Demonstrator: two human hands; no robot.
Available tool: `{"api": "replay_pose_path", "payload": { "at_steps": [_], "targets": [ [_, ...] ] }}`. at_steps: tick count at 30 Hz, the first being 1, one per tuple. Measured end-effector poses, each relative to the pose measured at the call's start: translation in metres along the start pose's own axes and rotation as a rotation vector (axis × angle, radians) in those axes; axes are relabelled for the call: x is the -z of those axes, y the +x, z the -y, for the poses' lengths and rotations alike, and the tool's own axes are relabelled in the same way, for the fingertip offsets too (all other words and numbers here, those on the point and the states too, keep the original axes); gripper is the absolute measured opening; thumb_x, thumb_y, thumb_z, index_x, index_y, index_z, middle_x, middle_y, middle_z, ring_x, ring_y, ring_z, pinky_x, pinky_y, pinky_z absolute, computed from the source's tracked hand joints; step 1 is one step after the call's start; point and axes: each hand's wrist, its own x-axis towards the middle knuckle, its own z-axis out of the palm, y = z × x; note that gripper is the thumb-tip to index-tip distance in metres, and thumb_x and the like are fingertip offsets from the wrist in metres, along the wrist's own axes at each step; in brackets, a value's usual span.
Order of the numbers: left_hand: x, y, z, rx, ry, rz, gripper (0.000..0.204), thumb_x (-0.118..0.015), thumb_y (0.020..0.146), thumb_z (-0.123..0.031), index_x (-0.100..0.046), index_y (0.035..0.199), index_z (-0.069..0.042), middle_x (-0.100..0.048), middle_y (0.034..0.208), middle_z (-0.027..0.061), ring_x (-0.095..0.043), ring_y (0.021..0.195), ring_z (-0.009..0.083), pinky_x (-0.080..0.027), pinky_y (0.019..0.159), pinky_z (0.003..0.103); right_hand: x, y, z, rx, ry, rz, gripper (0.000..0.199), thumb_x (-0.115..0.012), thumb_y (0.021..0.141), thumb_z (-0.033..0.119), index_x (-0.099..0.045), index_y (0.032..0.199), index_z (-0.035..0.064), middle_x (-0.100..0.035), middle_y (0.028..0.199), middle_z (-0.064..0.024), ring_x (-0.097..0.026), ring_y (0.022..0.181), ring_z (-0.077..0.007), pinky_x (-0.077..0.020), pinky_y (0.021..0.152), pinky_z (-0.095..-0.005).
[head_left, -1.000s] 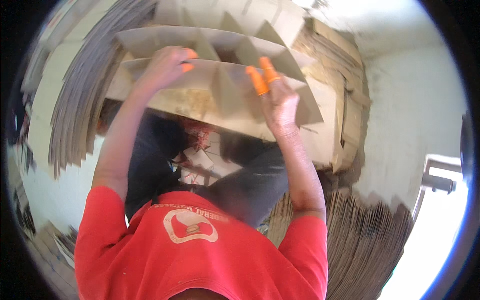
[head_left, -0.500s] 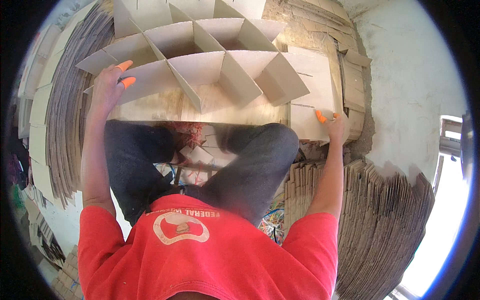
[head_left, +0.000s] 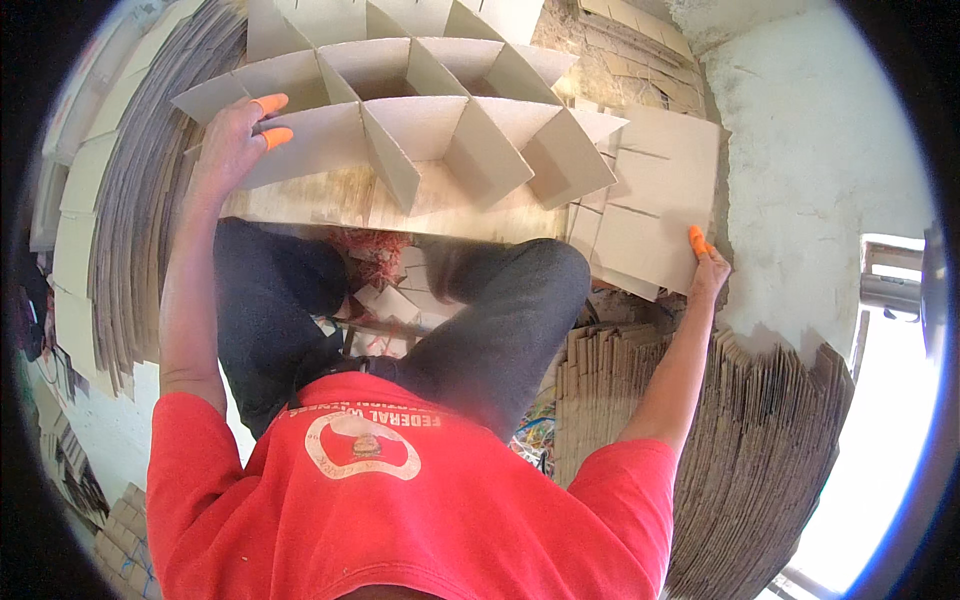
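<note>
**Cardboard divider grid and slotted sheet, one at each grip**

Divider grid (head_left: 415, 125): interlocked brown cardboard panels, standing on edge on the wooden bench (head_left: 335, 200), with cells open upward. I read its long axis as running left to right across my view, its left end at the left grip (head_left: 232, 145) and its right end short of the right grip (head_left: 708, 268). Cross panels point from the far side toward the wearer, their near ends angled to the right.

Left grip: touching the near long panel at its left end, orange finger caps (head_left: 277, 137) on two digits set apart by the panel's upper edge. Whether it pinches the board firmly, I cannot tell.

Slotted sheet (head_left: 660, 190): one flat brown piece, grasped in the right grip at its near right corner, orange-capped thumb on top; the other digits are mostly hidden from me. Its long axis runs away from the wearer, up and beyond the right grip. The slots run crosswise and sit toward the left edge, facing the grid.

Further items: more flat sheets (head_left: 587, 228), partly covered, left of the right grip; a tall cardboard stack (head_left: 165, 190), left of the left grip; a second stack (head_left: 720, 450), nearer the wearer than the right grip; a pale wall (head_left: 820, 150), right of the right grip.
</note>
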Motion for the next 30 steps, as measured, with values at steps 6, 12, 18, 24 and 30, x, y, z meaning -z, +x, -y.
{"api": "replay_pose_path", "payload": {
  "at_steps": [6,12,18,24,30],
  "targets": [
    [0.02,-0.019,0.027,-0.019,0.155,-0.184,0.046,-0.077,0.074,-0.012,-0.066,0.118,-0.007,-0.067,0.102,0.0126,-0.063,0.098,0.0281,-0.048,0.086,0.038,0.011,-0.01,0.109,0.211,0.172,-0.34,0.025,-0.077,0.082,0.015,-0.073,0.099,-0.0032,-0.066,0.081,-0.0006,-0.054,0.073,-0.0068,-0.0453,0.067,-0.0236],
    [0.023,-0.034,0.066,-0.012,-0.101,-0.2,0.033,-0.076,0.075,-0.014,-0.071,0.106,-0.005,-0.068,0.094,0.0127,-0.062,0.09,0.0279,-0.049,0.082,0.036,-0.079,-0.103,0.318,0.491,0.367,0.011,0.04,-0.074,0.081,0.002,-0.063,0.118,-0.0066,-0.071,0.097,-0.0084,-0.063,0.075,-0.0095,-0.0534,0.067,-0.0212],
    [0.016,-0.035,0.066,0.006,-0.24,-0.223,0.022,-0.075,0.077,-0.012,-0.073,0.097,-0.005,-0.068,0.088,0.0102,-0.063,0.082,0.0218,-0.049,0.075,0.033,-0.185,-0.172,0.394,0.809,0.056,0.367,0.055,-0.076,0.079,0.003,-0.055,0.13,-0.0042,-0.071,0.098,-0.0145,-0.066,0.083,-0.0095,-0.0577,0.074,-0.0255],
    [0.004,-0.034,0.072,-0.002,-0.288,-0.259,0.018,-0.075,0.078,-0.01,-0.073,0.095,-0.006,-0.066,0.085,0.0088,-0.063,0.081,0.0221,-0.049,0.072,0.034,-0.25,-0.206,0.425,0.682,0.2,0.799,0.055,-0.072,0.082,0.0,-0.052,0.132,-0.0052,-0.072,0.087,-0.0089,-0.062,0.072,-0.0033,-0.0505,0.065,-0.0186],
    [0.011,-0.035,0.063,-0.029,-0.224,-0.298,0.014,-0.072,0.075,-0.011,-0.072,0.088,-0.007,-0.067,0.084,0.0142,-0.064,0.081,0.0323,-0.05,0.073,0.041,-0.285,-0.215,0.424,0.718,0.072,0.84,0.055,-0.071,0.081,-0.002,-0.052,0.133,-0.0054,-0.065,0.074,0.0026,-0.051,0.065,0.001,-0.0424,0.059,-0.015]
  ]
}}
